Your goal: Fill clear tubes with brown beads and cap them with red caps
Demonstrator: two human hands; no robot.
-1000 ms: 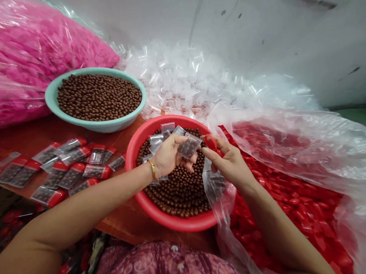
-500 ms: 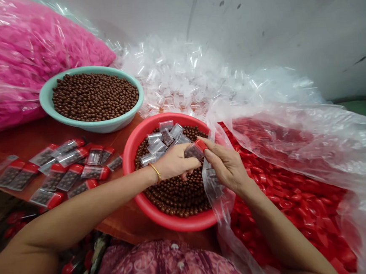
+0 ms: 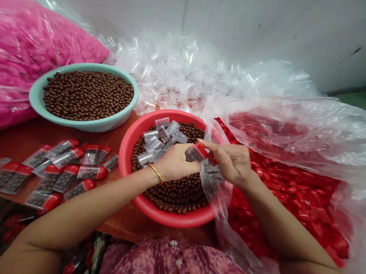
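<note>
My left hand (image 3: pixel 177 162), a gold bangle at its wrist, is closed around a small clear plastic container (image 3: pixel 193 154) above the red basin (image 3: pixel 126 158). Dark contents show through its wall, and a red cap (image 3: pixel 201 148) sits on its right end. The index finger of my right hand (image 3: pixel 234 160) reaches to that cap. Its other fingers are curled, with a bit of red showing beneath them. Brown balls (image 3: pixel 175 194) fill the basin, and several clear containers (image 3: pixel 153 144) lie on them, open ends hard to make out.
Filled red-capped containers (image 3: pixel 65 180) lie at left on the orange table. A teal basin (image 3: pixel 36 98) of brown balls stands behind. A bag of pink pieces (image 3: pixel 30 52), a heap of clear containers (image 3: pixel 178 74) and a plastic bag of red caps (image 3: pixel 289 200) surround the basins.
My right thumb has come away from the cap's lower edge and the fingers have curled, with the index finger still at the cap. The view has shifted slightly.
</note>
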